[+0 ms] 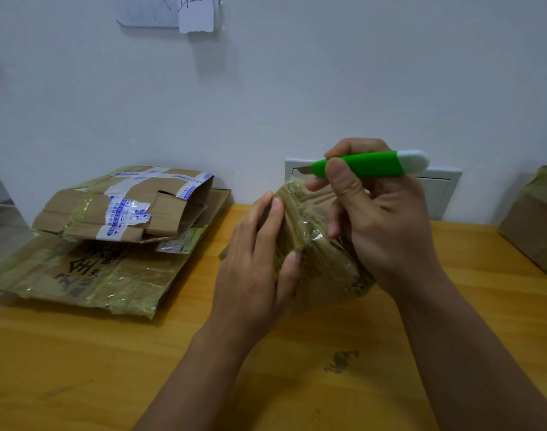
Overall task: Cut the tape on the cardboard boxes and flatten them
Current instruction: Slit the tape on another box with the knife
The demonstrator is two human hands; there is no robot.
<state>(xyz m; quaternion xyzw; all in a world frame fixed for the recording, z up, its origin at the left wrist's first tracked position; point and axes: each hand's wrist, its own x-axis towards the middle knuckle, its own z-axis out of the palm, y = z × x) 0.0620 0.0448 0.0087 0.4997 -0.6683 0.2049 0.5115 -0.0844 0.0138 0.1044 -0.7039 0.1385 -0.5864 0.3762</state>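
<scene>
I am holding the small taped box point(306, 244) above the table point(79, 353) at centre, my left hand point(256, 259) gripping its left side with curled fingers. My right hand point(381, 219) is gripping the green knife point(365, 164), blade pointing left, clear of the box. The glossy tape looks slippery over light, crushable cardboard, so I judge a firm hold at the edges safest.

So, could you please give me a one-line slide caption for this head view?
Left hand steadies a tape-wrapped box while the right hand holds a green knife above it.
</scene>
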